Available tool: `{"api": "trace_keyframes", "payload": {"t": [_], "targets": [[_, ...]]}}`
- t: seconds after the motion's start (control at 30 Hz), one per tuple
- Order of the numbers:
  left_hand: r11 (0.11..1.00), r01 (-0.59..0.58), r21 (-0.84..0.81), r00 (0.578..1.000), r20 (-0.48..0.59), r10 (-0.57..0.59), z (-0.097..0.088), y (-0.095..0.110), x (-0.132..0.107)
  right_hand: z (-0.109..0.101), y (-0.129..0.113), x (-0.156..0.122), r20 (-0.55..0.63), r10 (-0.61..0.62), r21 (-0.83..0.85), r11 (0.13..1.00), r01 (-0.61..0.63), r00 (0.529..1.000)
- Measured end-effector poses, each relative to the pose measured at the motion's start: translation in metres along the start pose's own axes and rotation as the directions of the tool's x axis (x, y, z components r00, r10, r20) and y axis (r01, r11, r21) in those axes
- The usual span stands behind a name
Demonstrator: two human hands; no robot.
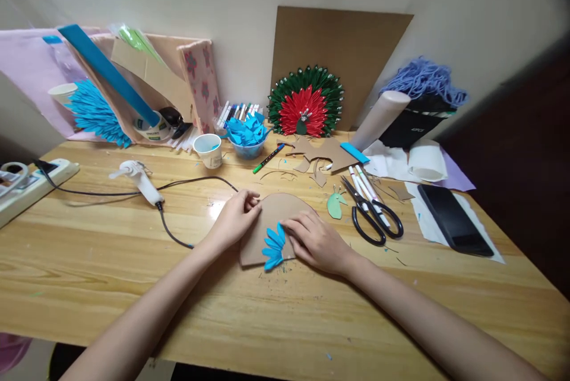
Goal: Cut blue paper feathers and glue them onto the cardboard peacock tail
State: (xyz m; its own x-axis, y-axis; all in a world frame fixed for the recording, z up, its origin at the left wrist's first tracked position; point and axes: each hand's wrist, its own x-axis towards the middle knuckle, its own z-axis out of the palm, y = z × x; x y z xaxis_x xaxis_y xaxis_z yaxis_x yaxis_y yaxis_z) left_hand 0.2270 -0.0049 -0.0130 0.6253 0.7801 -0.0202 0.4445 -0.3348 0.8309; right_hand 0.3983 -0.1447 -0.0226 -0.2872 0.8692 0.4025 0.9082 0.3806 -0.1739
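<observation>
Head view: both hands are low on the desk, close together, on a half-round cardboard that lies flat between them. The left hand has its fingertips bunched on the upper left edge of the cardboard and seems to pinch it there. I cannot see whether the thumb goes under. The right hand lies palm down with its fingers spread flat on the right half of the cardboard, gripping nothing. A cluster of blue petals fans out from the lower edge of the cardboard, touching the right hand's fingertips on their inner side.

As I read it, the step in hand is seating these petals: one hand steadies the card and the other presses beside them.

Left of the left hand, well apart, a glue gun lies on its side, with its cord running past the wrist. Farther left is a power strip. Beyond the hands stand a paper cup and a bowl of blue pieces, with a green marker lying near them. Behind those, a red and green fan piece leans on the wall. Just right of the right hand lie a small green cut-out and black scissors, and farther right a phone.
</observation>
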Motion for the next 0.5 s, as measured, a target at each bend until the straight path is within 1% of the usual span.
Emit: {"api": "trace_keyframes", "payload": {"t": [0.07,0.13,0.2,0.27,0.33,0.4,0.47,0.5], "targets": [[0.997,0.052,-0.052,0.998,0.03,-0.051,0.001,-0.001,-0.001,0.001,0.0,0.0,-0.003,-0.001,-0.01,1.0,0.001,1.0],[0.996,0.063,-0.065,0.995,0.079,-0.058,0.001,0.0,0.0,0.003,0.0,0.0,-0.031,-0.011,-0.02,1.0,0.01,0.999],[0.995,0.055,-0.082,0.995,0.088,-0.048,-0.001,0.002,0.004,0.003,0.001,0.0,-0.096,0.012,-0.011,1.0,-0.013,0.995],[0.995,0.052,-0.087,0.998,0.052,-0.048,-0.004,0.002,0.015,-0.002,0.005,0.0,-0.191,0.075,0.024,0.997,-0.072,0.979],[0.998,0.055,-0.033,0.998,0.009,-0.055,-0.008,0.002,0.032,-0.011,0.013,-0.001,-0.277,0.166,0.075,0.986,-0.151,0.946],[0.999,0.04,0.02,0.999,-0.014,-0.04,-0.011,0.004,0.053,-0.026,0.025,-0.006,-0.321,0.279,0.134,0.959,-0.248,0.905],[0.997,0.017,0.075,0.997,-0.074,-0.011,-0.012,0.009,0.071,-0.041,0.042,-0.018,-0.34,0.413,0.194,0.91,-0.367,0.845],[0.994,-0.002,0.106,0.993,-0.12,0.015,-0.01,0.013,0.077,-0.049,0.051,-0.027,-0.346,0.484,0.224,0.874,-0.431,0.804]]}}
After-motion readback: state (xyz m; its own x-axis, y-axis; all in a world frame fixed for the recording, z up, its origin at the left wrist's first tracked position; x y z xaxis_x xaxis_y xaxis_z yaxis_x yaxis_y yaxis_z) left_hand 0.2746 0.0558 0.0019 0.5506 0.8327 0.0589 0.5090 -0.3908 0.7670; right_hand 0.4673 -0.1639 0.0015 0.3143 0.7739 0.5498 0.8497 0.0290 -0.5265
